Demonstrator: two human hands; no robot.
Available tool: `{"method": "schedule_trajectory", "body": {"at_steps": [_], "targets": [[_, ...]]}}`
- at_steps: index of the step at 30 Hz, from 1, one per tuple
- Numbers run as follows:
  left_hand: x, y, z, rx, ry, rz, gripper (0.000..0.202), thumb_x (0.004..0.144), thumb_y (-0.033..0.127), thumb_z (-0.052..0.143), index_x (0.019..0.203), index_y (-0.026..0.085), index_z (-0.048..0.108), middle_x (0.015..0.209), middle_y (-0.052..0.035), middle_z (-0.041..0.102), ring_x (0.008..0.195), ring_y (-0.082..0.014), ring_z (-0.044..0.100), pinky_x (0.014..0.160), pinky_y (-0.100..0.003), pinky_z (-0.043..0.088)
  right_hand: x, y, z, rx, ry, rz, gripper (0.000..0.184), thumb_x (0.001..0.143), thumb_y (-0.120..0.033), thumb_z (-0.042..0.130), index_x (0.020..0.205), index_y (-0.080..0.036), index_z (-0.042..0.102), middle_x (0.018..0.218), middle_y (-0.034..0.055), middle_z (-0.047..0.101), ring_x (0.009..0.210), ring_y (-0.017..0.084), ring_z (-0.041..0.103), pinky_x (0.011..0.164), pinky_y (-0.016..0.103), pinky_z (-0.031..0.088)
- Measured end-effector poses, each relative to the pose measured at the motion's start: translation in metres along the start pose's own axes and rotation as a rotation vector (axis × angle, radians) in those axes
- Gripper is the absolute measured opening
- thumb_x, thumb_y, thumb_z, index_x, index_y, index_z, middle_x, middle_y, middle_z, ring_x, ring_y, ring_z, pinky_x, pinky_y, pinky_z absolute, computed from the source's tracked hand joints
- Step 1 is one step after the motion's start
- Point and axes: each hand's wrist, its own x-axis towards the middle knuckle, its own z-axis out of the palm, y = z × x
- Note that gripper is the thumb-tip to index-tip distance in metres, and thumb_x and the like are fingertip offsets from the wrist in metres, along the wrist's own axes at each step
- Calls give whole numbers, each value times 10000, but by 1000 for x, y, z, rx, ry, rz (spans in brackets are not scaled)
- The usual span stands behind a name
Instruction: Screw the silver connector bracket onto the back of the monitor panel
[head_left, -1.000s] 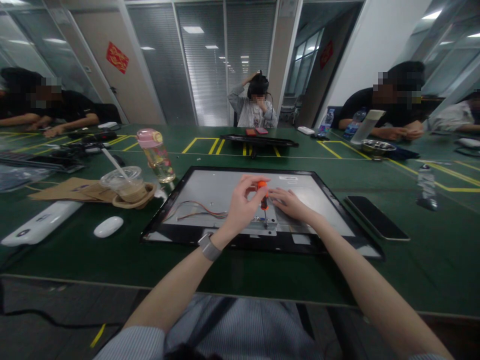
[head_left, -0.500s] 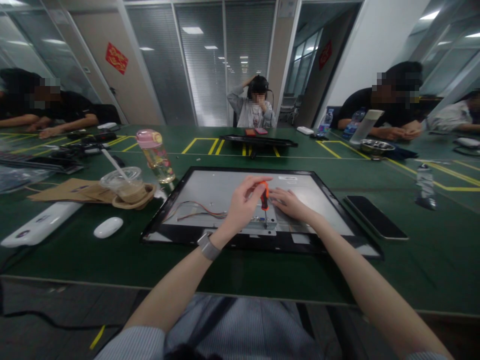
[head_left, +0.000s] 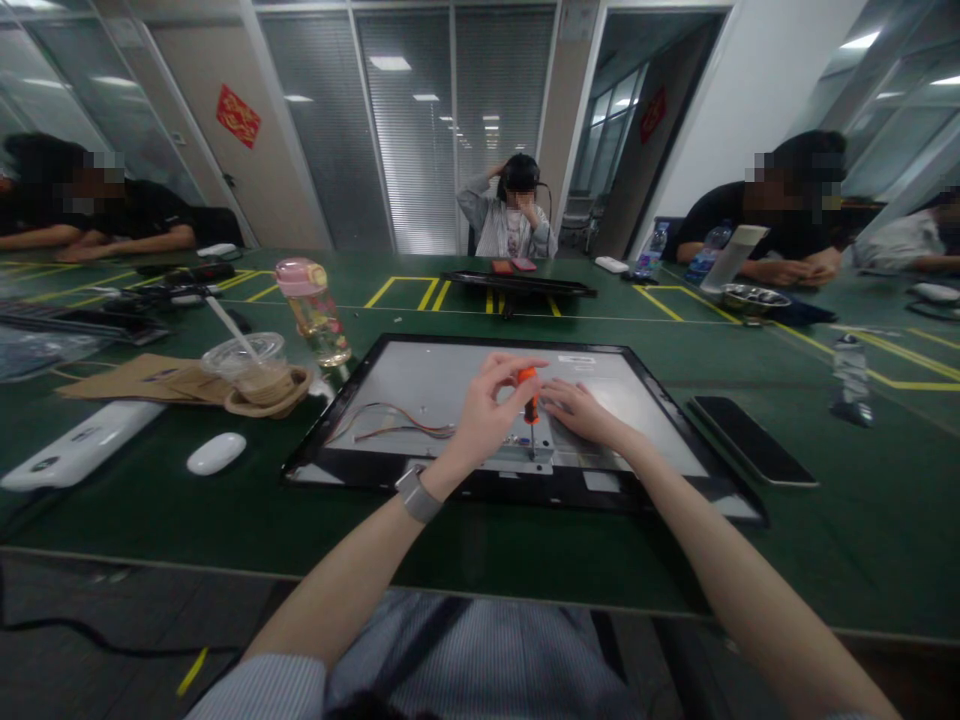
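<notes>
A flat monitor panel lies face down on the green table, its grey metal back up inside a black frame. My left hand is closed around an orange-handled screwdriver that stands upright with its tip on a small metal bracket near the panel's front edge. My right hand lies flat on the panel just right of the screwdriver, fingers stretched out. Coloured wires run across the panel to the left of my hands.
Left of the panel are a white mouse, a plastic cup with a straw, a pink-lidded bottle and a white device. A black phone lies to the right. Other people sit around the table; another panel lies across it.
My left fingers have shifted slightly on the screwdriver handle, which stays upright on the same spot. My right hand has not moved.
</notes>
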Motion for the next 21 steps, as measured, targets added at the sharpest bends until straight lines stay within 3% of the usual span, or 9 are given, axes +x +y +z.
{"method": "schedule_trajectory", "body": {"at_steps": [4, 13, 18, 21], "targets": [[0, 2, 0, -5, -22, -22, 256, 1021, 269, 509, 1099, 223, 748, 1039, -69, 661, 957, -170, 626, 889, -318, 532, 0, -1, 0, 4, 15, -3, 436, 1011, -264, 472, 1413, -357, 613, 1553, 53, 538, 1473, 342, 418, 1148, 701, 305], [1, 2, 0, -38, 32, -38, 129, 900, 296, 712, 955, 182, 741, 966, -44, 605, 853, -136, 625, 803, -267, 540, 0, -2, -2, 0, -2, 12, 443, 1011, -250, 471, 1418, -352, 612, 1553, 54, 537, 1474, 346, 415, 1148, 698, 311], [-1, 4, 1, -101, 4, -85, 236, 1016, 299, 512, 1104, 186, 700, 956, -62, 676, 877, -157, 646, 849, -299, 543, -1, -1, -2, 4, 2, -5, 449, 1012, -260, 466, 1430, -350, 601, 1563, 60, 525, 1476, 343, 411, 1146, 704, 304], [0, 3, 1, -95, 18, -82, 246, 1020, 311, 504, 1054, 190, 715, 970, -66, 688, 923, -172, 647, 893, -319, 540, -1, -2, -2, 11, -6, 1, 447, 1016, -262, 450, 1432, -328, 601, 1568, 73, 518, 1480, 348, 403, 1145, 713, 293]]}}
